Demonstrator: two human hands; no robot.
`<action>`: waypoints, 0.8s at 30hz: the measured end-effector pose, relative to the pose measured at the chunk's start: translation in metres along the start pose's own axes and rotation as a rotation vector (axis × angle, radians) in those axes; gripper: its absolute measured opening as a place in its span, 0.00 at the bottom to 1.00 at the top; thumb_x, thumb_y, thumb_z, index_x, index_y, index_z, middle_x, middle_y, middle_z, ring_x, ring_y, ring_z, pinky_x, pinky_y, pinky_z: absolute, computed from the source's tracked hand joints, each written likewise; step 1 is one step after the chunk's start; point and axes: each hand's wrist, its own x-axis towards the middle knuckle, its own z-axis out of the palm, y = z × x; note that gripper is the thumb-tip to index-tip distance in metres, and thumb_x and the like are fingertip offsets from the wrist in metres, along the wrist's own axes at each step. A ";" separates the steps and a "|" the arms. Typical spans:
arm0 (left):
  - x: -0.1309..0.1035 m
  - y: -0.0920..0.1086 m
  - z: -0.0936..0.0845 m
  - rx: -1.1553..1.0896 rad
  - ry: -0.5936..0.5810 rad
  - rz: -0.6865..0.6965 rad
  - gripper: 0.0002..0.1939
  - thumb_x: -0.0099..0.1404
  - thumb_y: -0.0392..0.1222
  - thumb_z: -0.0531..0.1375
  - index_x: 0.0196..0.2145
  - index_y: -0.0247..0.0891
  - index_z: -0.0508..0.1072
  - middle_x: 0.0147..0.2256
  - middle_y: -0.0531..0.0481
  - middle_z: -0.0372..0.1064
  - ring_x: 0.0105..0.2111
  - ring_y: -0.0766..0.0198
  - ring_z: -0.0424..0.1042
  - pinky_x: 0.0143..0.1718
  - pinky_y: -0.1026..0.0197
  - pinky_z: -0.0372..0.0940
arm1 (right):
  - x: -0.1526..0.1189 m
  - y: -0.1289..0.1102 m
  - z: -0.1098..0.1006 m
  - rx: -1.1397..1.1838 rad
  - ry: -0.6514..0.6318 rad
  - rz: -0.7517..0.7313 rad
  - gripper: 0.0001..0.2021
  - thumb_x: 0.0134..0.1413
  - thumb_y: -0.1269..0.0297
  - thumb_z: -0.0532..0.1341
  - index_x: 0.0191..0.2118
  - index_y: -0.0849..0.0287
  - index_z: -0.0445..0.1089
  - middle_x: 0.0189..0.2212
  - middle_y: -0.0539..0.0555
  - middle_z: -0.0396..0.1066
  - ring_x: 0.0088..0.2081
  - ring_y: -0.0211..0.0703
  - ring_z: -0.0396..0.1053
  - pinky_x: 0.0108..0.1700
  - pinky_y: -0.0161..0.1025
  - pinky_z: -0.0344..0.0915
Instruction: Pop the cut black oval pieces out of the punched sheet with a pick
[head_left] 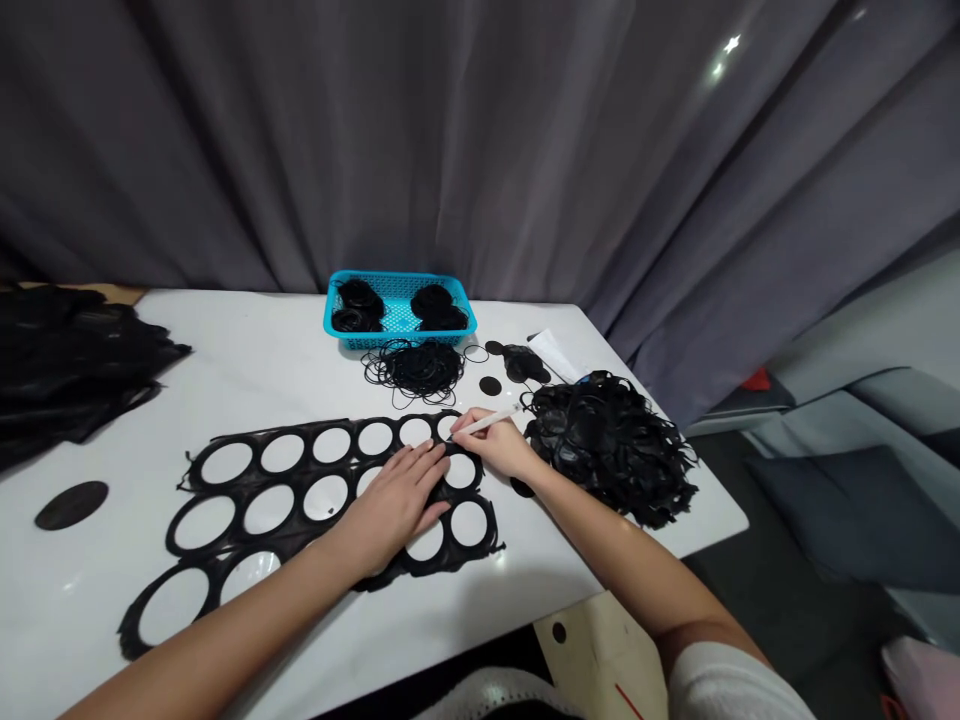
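A thin black sheet [292, 476] with rows of large round holes lies on the white table. My left hand [401, 500] rests on it palm down, fingers stretched out, pressing near its right part. In my right hand [496, 443] is a slim white pen-like tool [486, 423]; its tip points down at a hole near the sheet's upper right corner. Whether that tip is a blade or a nib is too small to tell. Just right of my right hand sits a big heap of curly black scraps [611, 445].
Behind the sheet stand a blue basket [401, 335] with black ring bundles and a loose pile of thin black rings [420, 370]. Black discs [525, 362] lie beside a white paper strip [555, 355]. More black sheets [75, 360] fill the left side, near a dark disc [72, 505].
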 end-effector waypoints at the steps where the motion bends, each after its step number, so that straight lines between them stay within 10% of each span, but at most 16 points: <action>1: 0.000 -0.001 0.002 0.016 -0.009 0.004 0.24 0.74 0.48 0.54 0.63 0.37 0.64 0.64 0.38 0.61 0.65 0.46 0.59 0.64 0.41 0.56 | 0.000 0.001 0.000 0.010 0.002 0.003 0.07 0.52 0.60 0.64 0.30 0.58 0.69 0.36 0.53 0.76 0.35 0.40 0.71 0.40 0.38 0.67; 17: -0.002 0.000 0.002 0.015 -0.004 0.016 0.25 0.73 0.46 0.55 0.64 0.36 0.63 0.65 0.39 0.60 0.66 0.47 0.57 0.66 0.41 0.54 | -0.002 -0.002 -0.004 -0.186 -0.035 -0.140 0.08 0.58 0.67 0.62 0.28 0.56 0.66 0.37 0.52 0.73 0.39 0.42 0.71 0.43 0.39 0.65; 24: -0.003 0.000 0.004 -0.022 0.001 0.015 0.26 0.73 0.46 0.54 0.65 0.36 0.61 0.65 0.38 0.60 0.66 0.49 0.58 0.66 0.43 0.55 | -0.003 -0.012 -0.006 -0.781 -0.146 -0.344 0.05 0.58 0.72 0.61 0.40 0.58 0.68 0.40 0.60 0.74 0.44 0.52 0.67 0.47 0.45 0.61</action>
